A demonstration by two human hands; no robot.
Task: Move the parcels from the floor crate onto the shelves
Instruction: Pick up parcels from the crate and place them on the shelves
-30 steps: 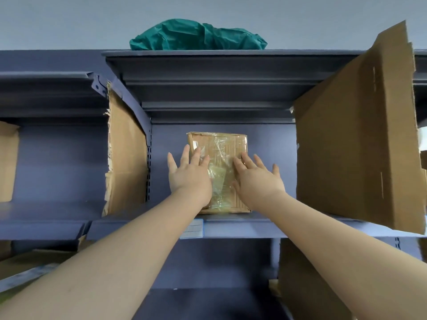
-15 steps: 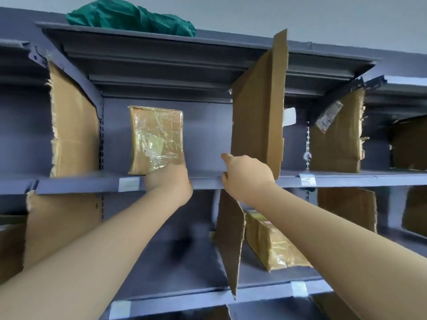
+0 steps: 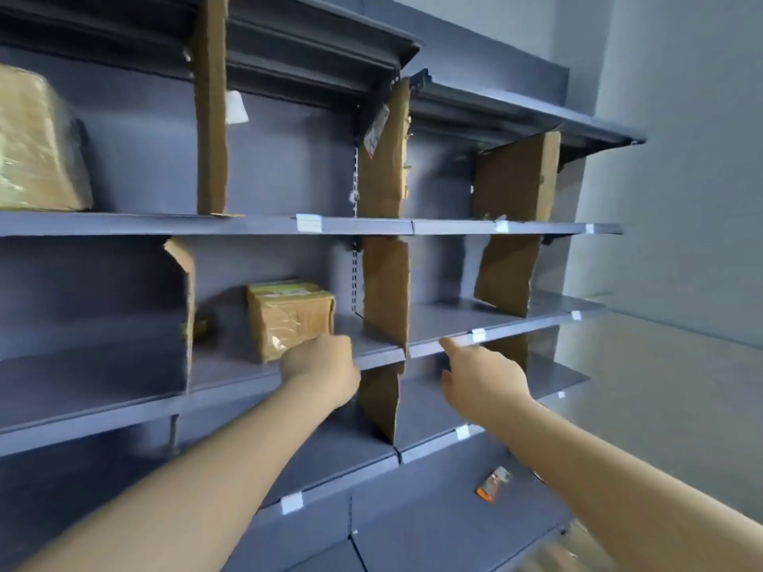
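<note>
My only camera rides on my head, looking forward along both outstretched arms at the shelves, angled so they run away beyond my right hand. It sits close, within arm's reach, with my left hand mid-frame.

— What colour are the shelves?
— Dark grey-blue, all of them, with small white labels on the front edges.
— And the dividers?
— Plain brown cardboard. The parcel on the middle shelf is brown too, yellow-green on top, under shiny clear wrap. The parcel at upper left is paler tan.
— That small packet lower down?
— Orange and silver. The wall is pale grey.
</note>
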